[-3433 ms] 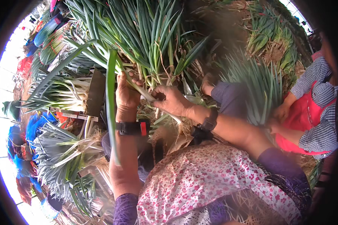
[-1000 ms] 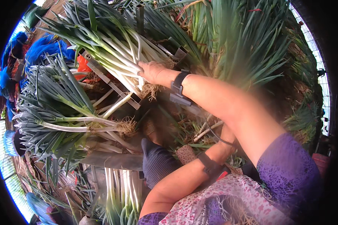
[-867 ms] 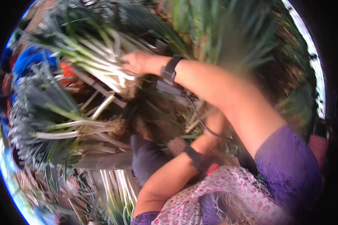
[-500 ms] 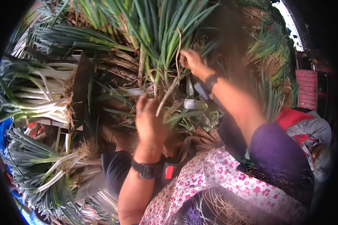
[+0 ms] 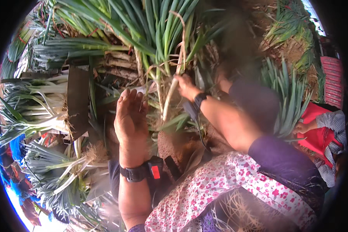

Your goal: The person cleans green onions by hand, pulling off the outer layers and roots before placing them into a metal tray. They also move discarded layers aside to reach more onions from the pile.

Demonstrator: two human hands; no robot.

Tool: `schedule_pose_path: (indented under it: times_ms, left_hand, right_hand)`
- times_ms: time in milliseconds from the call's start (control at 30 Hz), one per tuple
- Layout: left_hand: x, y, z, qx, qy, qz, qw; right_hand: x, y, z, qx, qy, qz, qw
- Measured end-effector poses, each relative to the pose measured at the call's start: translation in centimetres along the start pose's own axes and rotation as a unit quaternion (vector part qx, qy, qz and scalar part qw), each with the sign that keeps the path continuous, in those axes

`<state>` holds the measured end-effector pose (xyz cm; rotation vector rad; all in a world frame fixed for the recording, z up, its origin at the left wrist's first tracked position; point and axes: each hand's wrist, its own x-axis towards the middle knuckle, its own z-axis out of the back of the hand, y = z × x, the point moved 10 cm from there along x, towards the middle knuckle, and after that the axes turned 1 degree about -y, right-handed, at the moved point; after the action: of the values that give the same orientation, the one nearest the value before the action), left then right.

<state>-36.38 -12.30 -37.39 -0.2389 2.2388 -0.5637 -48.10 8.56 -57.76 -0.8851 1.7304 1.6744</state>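
Observation:
In front of me stands a green onion (image 5: 168, 94) with a pale stem, and a dry brown leaf hangs along it. My right hand (image 5: 187, 88) is closed on this stem, its fingertips partly hidden. To the left, my left hand (image 5: 130, 118) is raised with the fingers stretched out and slightly spread, holding nothing. It is apart from the stem. More green onions with long green leaves (image 5: 158, 29) rise just beyond both hands.
At the left, a bundle of cleaned white-stemmed onions (image 5: 42, 94) lies beside a dark panel (image 5: 78, 102), with another rooty pile (image 5: 62, 170) nearer. Unpeeled onions (image 5: 121, 63) lie behind. At right, another person's hand (image 5: 304, 127) touches upright onions (image 5: 286, 96); a red crate (image 5: 331, 81) stands beyond.
My right hand has come down and left, from beside the leaves onto the pale stem. My left hand has drawn back left, its fingers now straighter. The view has shifted slightly.

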Motion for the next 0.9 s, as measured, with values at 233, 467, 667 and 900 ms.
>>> schedule_pose_path:
  times_ms: [233,467,667,900]
  left_hand:
    - [0.0,1.7,-6.4,0.064,0.133,-0.031,0.989]
    - [-2.4,7.0,-9.5,0.269,0.211,0.029,0.939]
    - [0.2,20.5,0.2,0.589,0.469,-0.144,0.643]
    - [-2.2,11.7,-1.4,0.631,0.260,-0.215,0.699]
  right_hand:
    - [-14.5,6.5,-1.5,-0.022,0.220,0.128,0.967]
    - [-28.2,18.1,-5.8,0.066,0.301,0.281,0.909]
    - [-40.3,29.0,-9.5,0.050,0.355,0.310,0.881]
    - [-43.4,31.6,-5.2,0.025,0.341,0.300,0.891]
